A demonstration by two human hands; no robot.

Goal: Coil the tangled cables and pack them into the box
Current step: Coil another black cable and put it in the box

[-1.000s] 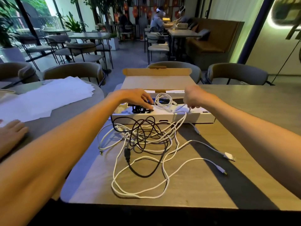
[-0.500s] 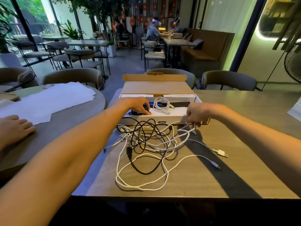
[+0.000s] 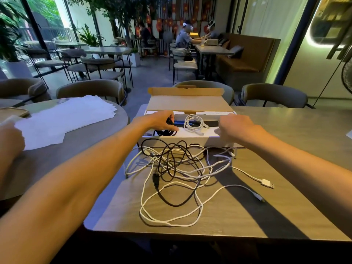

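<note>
**Two coils boxed, one tangle left**

The table (image 3: pixel 285 130) carries an open box (image 3: pixel 181 142), its lid folded back. The tangle (image 3: pixel 181 168) lies against the box's front wall, on the person's side of both hands, sprawling mostly left to right. It holds one black cable and white ones I cannot count surely. The left hand (image 3: pixel 162 121) curls down into the box's left end, seemingly pinching the black coil (image 3: pixel 164 132). The right hand (image 3: pixel 234 126), over the box's right front corner, is nearer the loose white plugs, but its fingers are hidden, so its grip cannot be told. One white coil (image 3: pixel 193 123) sits mid-box.
</note>
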